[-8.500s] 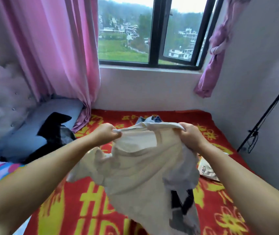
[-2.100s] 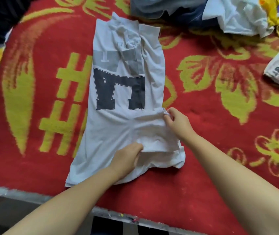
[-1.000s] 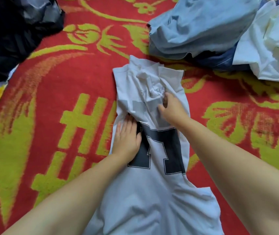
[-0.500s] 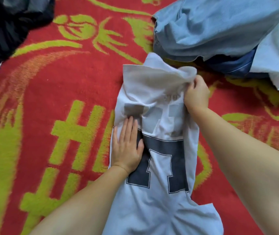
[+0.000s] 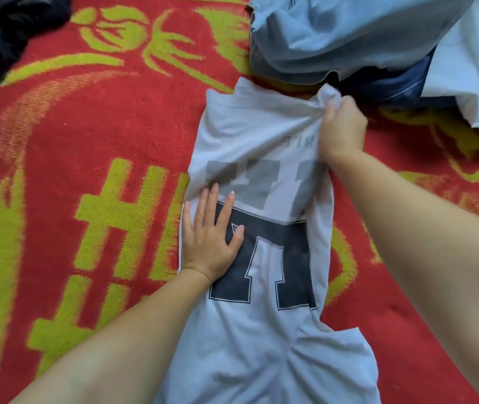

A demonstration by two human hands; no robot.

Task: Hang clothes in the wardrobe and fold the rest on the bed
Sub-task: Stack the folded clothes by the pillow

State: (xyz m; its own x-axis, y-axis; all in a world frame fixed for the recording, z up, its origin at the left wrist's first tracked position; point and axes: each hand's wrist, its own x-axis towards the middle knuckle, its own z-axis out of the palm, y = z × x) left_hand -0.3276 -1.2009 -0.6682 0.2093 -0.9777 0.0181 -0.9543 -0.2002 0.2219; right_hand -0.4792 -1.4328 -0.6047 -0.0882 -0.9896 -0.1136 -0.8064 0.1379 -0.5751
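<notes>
The shirt (image 5: 264,158) lies lengthwise on the bed (image 5: 86,135), print up, just below the clothes pile (image 5: 349,36). Your left hand (image 5: 210,240) presses flat on its left edge, fingers spread. Your right hand (image 5: 341,129) pinches the bunched top right corner.

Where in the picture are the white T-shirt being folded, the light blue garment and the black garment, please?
white T-shirt (image 5: 261,345): head view, on its plain lower body.
light blue garment (image 5: 334,33): head view, middle of its crumpled cloth.
black garment (image 5: 2,33): head view, top left, on its dark folds.
</notes>
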